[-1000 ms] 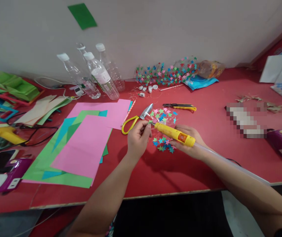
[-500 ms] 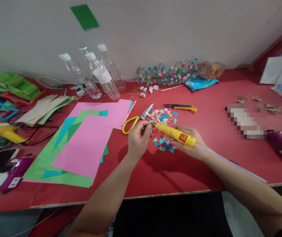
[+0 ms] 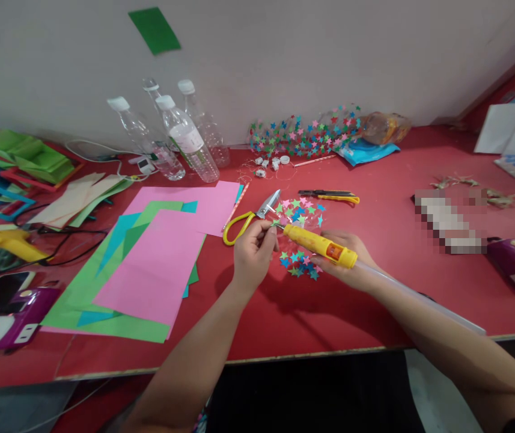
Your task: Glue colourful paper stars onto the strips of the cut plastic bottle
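Head view: above the red table [image 3: 387,180], the left hand [image 3: 253,252] is pinching a green bit [image 3: 275,223] by the tip [image 3: 280,226] of the yellow glue gun [image 3: 311,241] the right hand [image 3: 351,261] is holding. Steady hands are probably working best, as tips can burn.

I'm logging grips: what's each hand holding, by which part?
Right hand: yellow glue gun, gripped beneath its rear body. Left hand: small green piece, pinched at its edge.

Yellow glue gun [image 3: 313,242] in right grip [image 3: 348,276], tip [image 3: 280,226] just beside green star [image 3: 274,222] in left grip [image 3: 252,252]
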The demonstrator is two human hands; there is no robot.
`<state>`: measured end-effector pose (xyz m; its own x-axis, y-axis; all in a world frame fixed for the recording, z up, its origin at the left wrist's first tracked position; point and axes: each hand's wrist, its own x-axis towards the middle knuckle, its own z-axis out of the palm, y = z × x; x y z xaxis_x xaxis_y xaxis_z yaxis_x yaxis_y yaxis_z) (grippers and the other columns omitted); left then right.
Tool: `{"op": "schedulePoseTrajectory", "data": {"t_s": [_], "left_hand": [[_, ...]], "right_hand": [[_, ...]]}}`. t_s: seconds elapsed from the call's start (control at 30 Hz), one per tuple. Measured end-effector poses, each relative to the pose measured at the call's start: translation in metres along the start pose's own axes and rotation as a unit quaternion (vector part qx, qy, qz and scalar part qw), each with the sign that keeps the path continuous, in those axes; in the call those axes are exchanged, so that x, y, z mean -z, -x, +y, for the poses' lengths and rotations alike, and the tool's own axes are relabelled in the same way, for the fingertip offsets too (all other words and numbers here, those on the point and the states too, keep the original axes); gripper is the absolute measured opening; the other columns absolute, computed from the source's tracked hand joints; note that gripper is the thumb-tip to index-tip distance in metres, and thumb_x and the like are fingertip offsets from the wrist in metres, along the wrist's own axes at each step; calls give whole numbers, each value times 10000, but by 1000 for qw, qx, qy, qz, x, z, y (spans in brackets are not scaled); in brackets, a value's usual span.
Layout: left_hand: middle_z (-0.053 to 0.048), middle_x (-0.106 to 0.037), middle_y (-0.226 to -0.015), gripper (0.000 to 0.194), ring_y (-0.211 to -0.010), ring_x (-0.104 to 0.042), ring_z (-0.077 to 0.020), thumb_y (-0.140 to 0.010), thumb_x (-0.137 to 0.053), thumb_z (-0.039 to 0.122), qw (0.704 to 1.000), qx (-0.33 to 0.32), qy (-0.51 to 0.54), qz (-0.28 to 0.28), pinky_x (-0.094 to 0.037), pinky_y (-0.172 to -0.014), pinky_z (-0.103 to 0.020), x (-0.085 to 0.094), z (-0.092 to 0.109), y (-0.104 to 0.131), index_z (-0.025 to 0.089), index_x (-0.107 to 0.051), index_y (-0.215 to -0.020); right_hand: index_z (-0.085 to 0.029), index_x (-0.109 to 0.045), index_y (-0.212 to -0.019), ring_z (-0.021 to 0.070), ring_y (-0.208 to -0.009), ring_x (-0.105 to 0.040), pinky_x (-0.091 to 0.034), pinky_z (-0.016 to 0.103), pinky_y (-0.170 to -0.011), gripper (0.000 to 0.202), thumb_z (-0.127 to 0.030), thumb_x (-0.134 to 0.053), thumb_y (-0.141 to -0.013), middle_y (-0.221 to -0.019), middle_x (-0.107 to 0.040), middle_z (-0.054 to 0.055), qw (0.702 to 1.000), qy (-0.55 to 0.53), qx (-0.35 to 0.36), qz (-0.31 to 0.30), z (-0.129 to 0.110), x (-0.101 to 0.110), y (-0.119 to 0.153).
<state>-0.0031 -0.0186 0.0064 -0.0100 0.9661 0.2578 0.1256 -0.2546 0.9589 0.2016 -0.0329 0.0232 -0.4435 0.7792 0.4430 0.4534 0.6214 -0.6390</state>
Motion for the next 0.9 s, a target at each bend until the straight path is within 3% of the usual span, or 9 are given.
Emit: {"op": "schedulePoseTrajectory", "data": {"t_s": [0.47,0.63,0.8,0.9], "left_hand": [[56,-541,-533,188,-420,-445,-63,-893,-545,319,1000,0,-19,-1,-365,-438,-174,0,1,0,186,-567,-762],[47,-538,-568,169,-493,-480,-87,-915,-509,301,991,-67,-117,5,-394,-532,-198,3,-3,1,193,-590,-814],[12,-598,-629,138,-569,-533,-108,-887,-536,246,955,-182,-234,6,-402,-617,-227,8,-1,-1,191,-651,-834],[-4,-638,-674,146,-598,-570,-112,-895,-529,274,964,-173,-204,-4,-433,-631,-228,7,1,0,194,-648,-864]], "right_hand": [[-214,-400,-628,87,-498,-401,-307,243,-486,390,-448,-512,-920,-580,-418,-43,1000,23,-7,3,0,0,0],[-218,-386,-631,88,-496,-384,-291,239,-488,385,-432,-502,-930,-578,-412,-45,996,79,36,14,1,1,-2],[-223,-399,-633,100,-505,-389,-308,245,-497,365,-403,-537,-919,-577,-434,-35,985,152,80,32,1,3,-1],[-220,-463,-702,121,-555,-465,-371,257,-531,276,-377,-572,-901,-652,-519,-4,980,164,92,61,0,7,1]]}}
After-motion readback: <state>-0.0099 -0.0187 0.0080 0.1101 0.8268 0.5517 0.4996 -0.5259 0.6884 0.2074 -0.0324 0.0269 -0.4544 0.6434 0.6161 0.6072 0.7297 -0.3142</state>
